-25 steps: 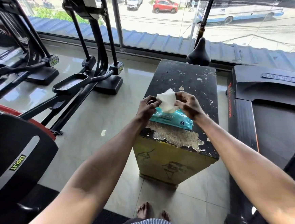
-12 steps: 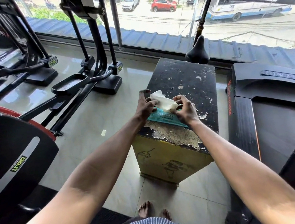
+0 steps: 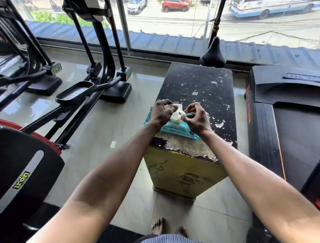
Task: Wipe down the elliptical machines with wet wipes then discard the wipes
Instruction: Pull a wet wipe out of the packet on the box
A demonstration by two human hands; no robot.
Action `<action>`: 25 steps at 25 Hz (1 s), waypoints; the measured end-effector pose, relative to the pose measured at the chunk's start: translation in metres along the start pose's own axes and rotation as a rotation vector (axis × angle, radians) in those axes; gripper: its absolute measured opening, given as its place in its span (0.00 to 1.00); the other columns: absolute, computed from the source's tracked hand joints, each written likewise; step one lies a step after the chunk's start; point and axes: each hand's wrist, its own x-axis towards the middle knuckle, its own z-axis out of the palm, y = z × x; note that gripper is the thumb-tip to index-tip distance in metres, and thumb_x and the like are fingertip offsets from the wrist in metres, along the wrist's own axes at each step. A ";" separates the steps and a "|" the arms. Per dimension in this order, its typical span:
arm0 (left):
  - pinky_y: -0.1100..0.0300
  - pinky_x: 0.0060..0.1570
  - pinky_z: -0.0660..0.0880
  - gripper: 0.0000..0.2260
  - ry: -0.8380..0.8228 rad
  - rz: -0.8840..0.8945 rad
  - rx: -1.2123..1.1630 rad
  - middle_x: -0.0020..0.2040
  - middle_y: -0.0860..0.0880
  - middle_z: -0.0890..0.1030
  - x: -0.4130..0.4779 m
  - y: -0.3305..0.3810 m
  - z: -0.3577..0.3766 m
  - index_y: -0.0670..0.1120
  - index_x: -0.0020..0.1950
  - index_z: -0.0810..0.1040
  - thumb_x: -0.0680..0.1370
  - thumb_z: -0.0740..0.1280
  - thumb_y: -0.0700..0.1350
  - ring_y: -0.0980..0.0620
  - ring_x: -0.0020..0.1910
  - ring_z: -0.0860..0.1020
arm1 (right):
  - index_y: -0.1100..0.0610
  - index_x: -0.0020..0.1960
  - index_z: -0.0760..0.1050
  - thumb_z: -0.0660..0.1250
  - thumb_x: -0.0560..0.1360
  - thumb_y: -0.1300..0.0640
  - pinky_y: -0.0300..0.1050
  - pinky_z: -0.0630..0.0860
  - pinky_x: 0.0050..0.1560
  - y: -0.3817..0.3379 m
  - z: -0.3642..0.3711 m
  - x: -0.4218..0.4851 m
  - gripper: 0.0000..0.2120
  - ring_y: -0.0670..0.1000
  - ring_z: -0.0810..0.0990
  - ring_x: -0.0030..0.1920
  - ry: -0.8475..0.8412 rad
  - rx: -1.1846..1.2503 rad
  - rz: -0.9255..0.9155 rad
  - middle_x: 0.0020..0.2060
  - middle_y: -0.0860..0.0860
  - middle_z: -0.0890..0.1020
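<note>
We are observing a glossy plastic wipes pack (image 3: pixel 177 128), rough flaking paint on the bench (image 3: pixel 200 83), and polished floor tiles (image 3: pixel 106 137).

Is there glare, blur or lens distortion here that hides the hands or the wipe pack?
Head view: daylight from the window puts pale glare on the floor tiles; the wide-angle lens bows the edges and stretches the forearms; left hand, right hand, wipe and wipe pack are sharp and evenly lit.
</note>
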 end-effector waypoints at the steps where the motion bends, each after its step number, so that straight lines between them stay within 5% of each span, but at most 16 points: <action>1: 0.46 0.46 0.83 0.02 0.009 -0.033 -0.072 0.45 0.45 0.81 -0.001 0.002 -0.002 0.46 0.46 0.81 0.77 0.72 0.43 0.48 0.41 0.79 | 0.55 0.54 0.75 0.76 0.71 0.59 0.40 0.78 0.46 0.002 0.002 0.000 0.14 0.53 0.84 0.48 -0.003 -0.002 0.003 0.50 0.51 0.83; 4: 0.42 0.41 0.83 0.03 0.040 -0.083 -0.166 0.45 0.46 0.79 -0.001 0.005 -0.008 0.47 0.47 0.76 0.80 0.68 0.43 0.46 0.41 0.80 | 0.55 0.55 0.75 0.74 0.71 0.60 0.55 0.83 0.46 0.008 0.003 -0.003 0.14 0.54 0.85 0.47 -0.022 -0.004 0.010 0.50 0.51 0.82; 8: 0.44 0.49 0.81 0.07 0.046 -0.051 -0.198 0.43 0.49 0.79 -0.002 0.002 -0.012 0.51 0.41 0.78 0.79 0.70 0.44 0.47 0.44 0.78 | 0.55 0.52 0.79 0.73 0.72 0.61 0.45 0.78 0.48 0.008 0.004 -0.004 0.10 0.53 0.85 0.46 -0.049 -0.061 -0.065 0.49 0.51 0.84; 13: 0.57 0.35 0.72 0.06 0.114 0.002 -0.316 0.38 0.55 0.78 -0.005 0.013 -0.017 0.51 0.42 0.79 0.77 0.72 0.43 0.53 0.38 0.75 | 0.56 0.49 0.83 0.73 0.72 0.63 0.41 0.68 0.47 0.012 0.011 -0.005 0.07 0.56 0.81 0.50 -0.078 -0.141 -0.160 0.50 0.54 0.84; 16: 0.53 0.42 0.77 0.06 0.120 -0.028 -0.460 0.41 0.52 0.79 -0.005 0.018 -0.022 0.51 0.41 0.80 0.76 0.73 0.44 0.49 0.44 0.78 | 0.54 0.53 0.83 0.72 0.72 0.62 0.42 0.71 0.49 0.014 0.011 -0.006 0.11 0.57 0.81 0.52 -0.153 -0.174 -0.169 0.53 0.54 0.82; 21: 0.60 0.42 0.75 0.02 0.017 -0.016 -0.466 0.41 0.49 0.83 -0.005 0.013 -0.030 0.47 0.44 0.83 0.75 0.74 0.41 0.53 0.39 0.79 | 0.50 0.59 0.77 0.62 0.74 0.38 0.51 0.71 0.57 -0.002 0.002 -0.010 0.21 0.53 0.75 0.58 0.069 -0.260 -0.207 0.58 0.50 0.79; 25: 0.65 0.46 0.71 0.09 -0.039 0.061 -0.313 0.52 0.47 0.84 -0.004 0.016 -0.035 0.44 0.50 0.86 0.79 0.69 0.47 0.55 0.50 0.79 | 0.50 0.62 0.74 0.63 0.74 0.35 0.45 0.73 0.55 -0.031 -0.009 0.005 0.25 0.50 0.78 0.53 -0.011 0.168 -0.145 0.59 0.49 0.79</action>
